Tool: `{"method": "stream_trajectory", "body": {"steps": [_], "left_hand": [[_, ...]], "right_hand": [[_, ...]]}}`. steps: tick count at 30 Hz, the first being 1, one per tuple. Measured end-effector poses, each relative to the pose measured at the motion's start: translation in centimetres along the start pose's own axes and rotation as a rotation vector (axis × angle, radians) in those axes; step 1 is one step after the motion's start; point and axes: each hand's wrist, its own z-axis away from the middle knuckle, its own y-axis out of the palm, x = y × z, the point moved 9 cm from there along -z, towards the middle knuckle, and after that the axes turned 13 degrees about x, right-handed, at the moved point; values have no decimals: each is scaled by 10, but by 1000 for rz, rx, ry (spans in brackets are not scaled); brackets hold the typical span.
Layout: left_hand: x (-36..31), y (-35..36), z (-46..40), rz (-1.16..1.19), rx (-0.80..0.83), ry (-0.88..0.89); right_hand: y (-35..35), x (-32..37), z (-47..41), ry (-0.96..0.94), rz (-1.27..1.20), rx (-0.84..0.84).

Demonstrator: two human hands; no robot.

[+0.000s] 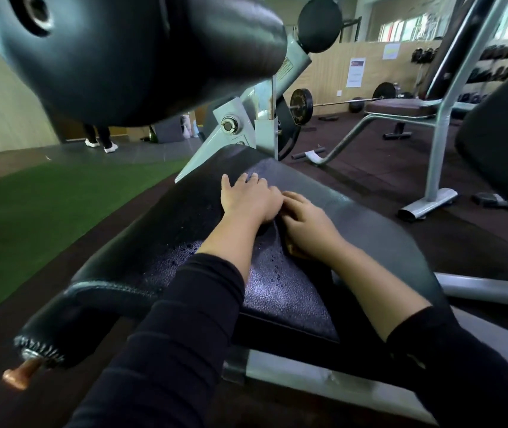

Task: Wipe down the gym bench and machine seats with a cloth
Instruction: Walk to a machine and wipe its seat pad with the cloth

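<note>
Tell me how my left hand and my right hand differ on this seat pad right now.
The left hand lies flat with fingers spread on the wet seat pad; the right hand has fingers curled, a brownish cloth showing under it. The left hand reaches farther up the pad than the right. Both rest on the pad, side by side and touching.

Soft window (407,26) daylight, sheen on wet pad (280,285), fisheye-bent, blurred edges.
</note>
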Motion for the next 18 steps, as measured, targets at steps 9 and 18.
{"method": "stream_trajectory", "body": {"steps": [9, 18], "left_hand": [[49, 7, 96, -111, 37, 129], [129, -3, 166, 98, -184, 29]], "right_hand": [[11, 0, 11, 28, -72, -31], [11, 2, 13, 77, -74, -6]]}}
